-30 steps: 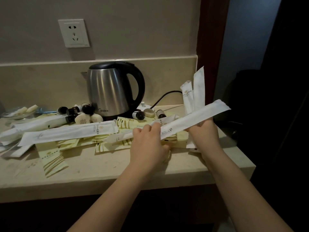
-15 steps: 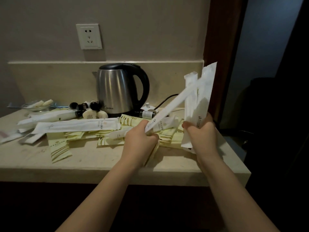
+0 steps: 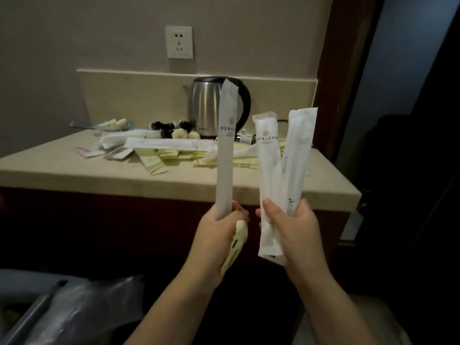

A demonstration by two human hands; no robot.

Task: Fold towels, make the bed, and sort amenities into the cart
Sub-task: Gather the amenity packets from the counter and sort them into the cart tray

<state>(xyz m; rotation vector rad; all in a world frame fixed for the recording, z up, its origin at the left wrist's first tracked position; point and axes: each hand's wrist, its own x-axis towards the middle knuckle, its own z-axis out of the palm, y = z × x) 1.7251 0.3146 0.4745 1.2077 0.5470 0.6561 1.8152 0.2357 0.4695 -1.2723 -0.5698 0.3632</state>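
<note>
A beige stone counter [image 3: 74,170] stands against a grey wall with a white socket [image 3: 179,42] and a dark red door frame [image 3: 333,70]. It bears a steel kettle [image 3: 206,108], dark-capped mini bottles [image 3: 164,127], loose yellow sachets [image 3: 159,160] and flat white packets [image 3: 169,143]. Before its edge, the left hand [image 3: 219,232] curls its fingers round the foot of an upright long white packet [image 3: 225,150], a held yellow sachet [image 3: 235,247] under the palm. The right hand [image 3: 293,225] pinches two white packets [image 3: 268,170] between thumb and fingers; the print, Chinese characters under a gold emblem, is too blurred to read. Half a second ago the left packet slanted across onto the right bundle; now it stands apart.
</note>
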